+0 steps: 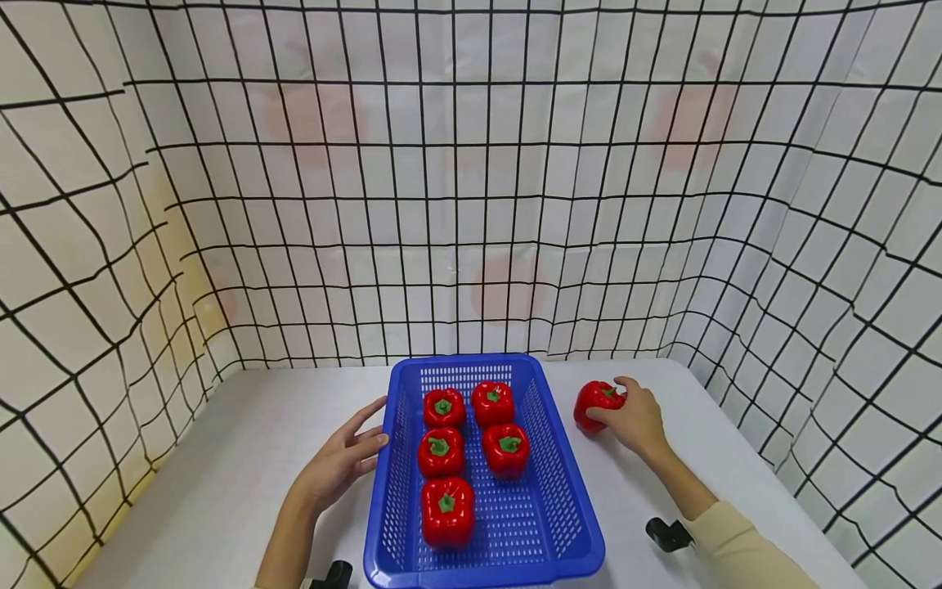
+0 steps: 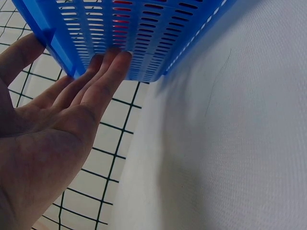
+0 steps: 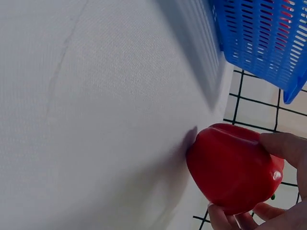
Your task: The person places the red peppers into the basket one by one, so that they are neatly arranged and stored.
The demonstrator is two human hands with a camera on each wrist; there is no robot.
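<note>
A blue plastic basket [image 1: 567,483] with slotted walls stands on the white table, holding several red bell peppers [image 1: 447,513] with green stems. To its right, my right hand [image 1: 634,417] grips another red bell pepper [image 3: 235,167] between thumb and fingers. That pepper is at the tabletop; whether it rests there or is slightly raised I cannot tell. On the basket's left side, my left hand [image 1: 334,466] touches the wall with extended fingers [image 2: 103,88], its thumb by the rim in the left wrist view.
The white table [image 1: 243,474] spreads to both sides of the basket. Black wire grid [image 1: 456,196] over white sheeting encloses the back, left and right. Dark wrist-mounted devices [image 1: 668,534] sit on both forearms.
</note>
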